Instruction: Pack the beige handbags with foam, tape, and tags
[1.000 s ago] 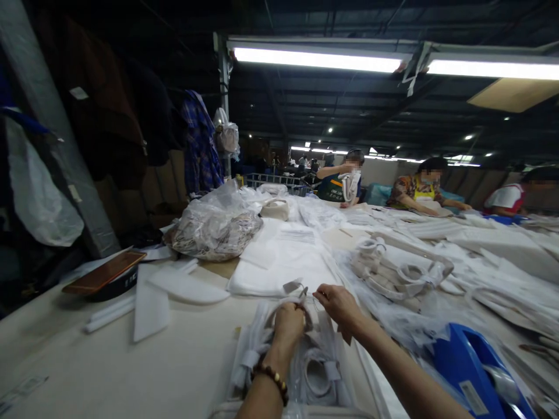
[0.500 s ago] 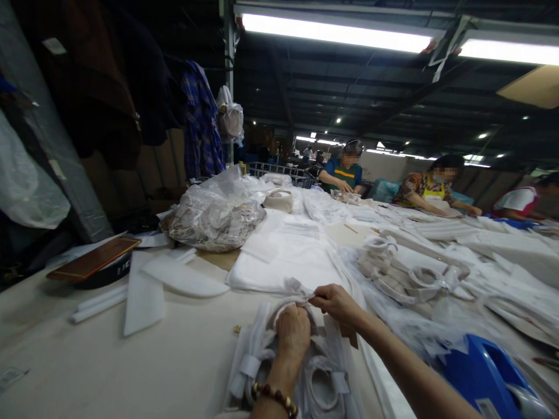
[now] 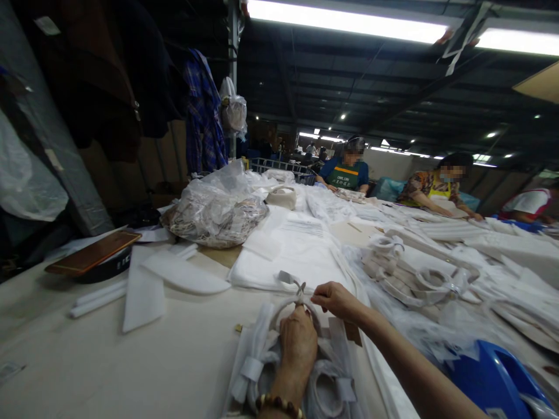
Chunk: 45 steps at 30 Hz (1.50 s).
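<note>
Bag (image 3: 222,187) with beige bundles (image 3: 213,224), left hand (image 3: 299,336) tight on handle (image 3: 279,309), right hand (image 3: 335,297) pinched together

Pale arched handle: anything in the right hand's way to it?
Nothing visible. The right hand has its fingertips close by the upper right of the handle; whether they touch, I can't tell. The left hand covers part of the arch's opening in this view, but isn't between the two.
</note>
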Available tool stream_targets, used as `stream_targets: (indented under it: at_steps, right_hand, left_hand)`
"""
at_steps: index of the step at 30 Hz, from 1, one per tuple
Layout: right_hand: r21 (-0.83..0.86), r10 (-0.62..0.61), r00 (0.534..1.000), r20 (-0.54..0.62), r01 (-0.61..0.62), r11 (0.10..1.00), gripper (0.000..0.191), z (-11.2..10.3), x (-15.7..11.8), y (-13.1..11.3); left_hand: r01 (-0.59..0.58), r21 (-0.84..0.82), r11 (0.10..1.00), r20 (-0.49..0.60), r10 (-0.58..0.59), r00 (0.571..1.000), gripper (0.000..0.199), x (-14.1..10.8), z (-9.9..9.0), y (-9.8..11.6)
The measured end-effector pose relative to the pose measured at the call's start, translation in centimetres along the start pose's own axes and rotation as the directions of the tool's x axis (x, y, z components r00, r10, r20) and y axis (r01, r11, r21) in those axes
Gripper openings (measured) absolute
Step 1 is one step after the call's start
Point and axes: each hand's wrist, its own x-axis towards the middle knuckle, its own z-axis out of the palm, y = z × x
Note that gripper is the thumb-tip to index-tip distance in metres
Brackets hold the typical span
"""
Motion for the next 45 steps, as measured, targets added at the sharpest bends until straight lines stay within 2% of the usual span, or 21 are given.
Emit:
stream_targets:
  at_steps: [6, 9, 14, 19, 22, 27, 31, 35, 40, 42, 45]
  right_hand:
    - [0.062, -0.021, 0.986, 0.164, 0.011, 0.998, 0.012, 0.6, 0.2, 1.1]
    - [0.094, -0.049, 0.977, 0.208, 0.03, 0.995, 0.013, 0.7, 0.2, 1.0]
    - [0.061, -0.075, 0.98, 0.186, 0.065, 0.996, 0.02, 0.1, -0.3, 0.8]
    - [-0.161, -0.076, 0.986, 0.146, 0.1, 0.982, 0.02, -1.2, -1.4, 0.1]
    - [-0.379, -0.1, 0.992, 0.08, 0.123, 0.917, 0.025, -1.8, -2.3, -0.8]
    - [-0.675, -0.196, 0.981, -0.007, 0.14, 0.725, 0.024, -2.0, -3.1, -2.0]
    - [-0.768, -0.217, 0.976, -0.005, 0.135, 0.627, 0.024, -2.3, -3.3, -2.0]
    - [-0.791, -0.191, 0.981, 0.028, 0.139, 0.595, 0.03, -3.1, -3.9, -2.6]
    - [-0.776, -0.187, 0.982, 0.019, 0.132, 0.617, 0.03, -2.8, -5.5, -5.4]
    - [-0.732, -0.16, 0.987, 0.017, 0.121, 0.671, 0.028, -2.4, -6.0, -6.6]
    - [-0.589, -0.058, 0.998, 0.007, 0.051, 0.807, 0.023, -2.2, -6.3, -7.8]
  left_hand:
    - [0.013, -0.12, 0.993, -0.055, -0.02, 0.998, 0.03, 0.0, -0.1, 0.1]
    - [0.035, -0.16, 0.987, -0.045, -0.043, 0.998, 0.03, 0.0, -0.3, 0.2]
    - [0.063, -0.137, 0.989, -0.065, -0.072, 0.995, 0.023, 0.0, -0.6, 0.4]
    - [0.004, -0.098, 0.995, -0.108, -0.015, 0.994, 0.024, -0.5, -0.6, 0.3]
    - [-0.055, -0.097, 0.994, -0.116, 0.044, 0.992, 0.023, -1.0, -0.8, 0.1]
    - [-0.124, -0.121, 0.985, -0.142, 0.107, 0.984, 0.02, -1.8, -1.3, 0.0]
    - [-0.182, -0.171, 0.968, -0.177, 0.152, 0.972, 0.019, -2.2, -1.6, 0.1]
    - [-0.218, -0.256, 0.942, -0.209, 0.166, 0.964, 0.024, -2.3, -1.9, 0.2]
    - [-0.217, -0.395, 0.893, -0.158, 0.166, 0.973, 0.022, -2.1, -1.9, 0.0]
    - [-0.202, -0.445, 0.872, -0.114, 0.169, 0.979, 0.02, -2.1, -1.8, -0.1]
    - [-0.179, -0.484, 0.856, -0.077, 0.163, 0.984, 0.021, -2.0, -1.9, -0.2]
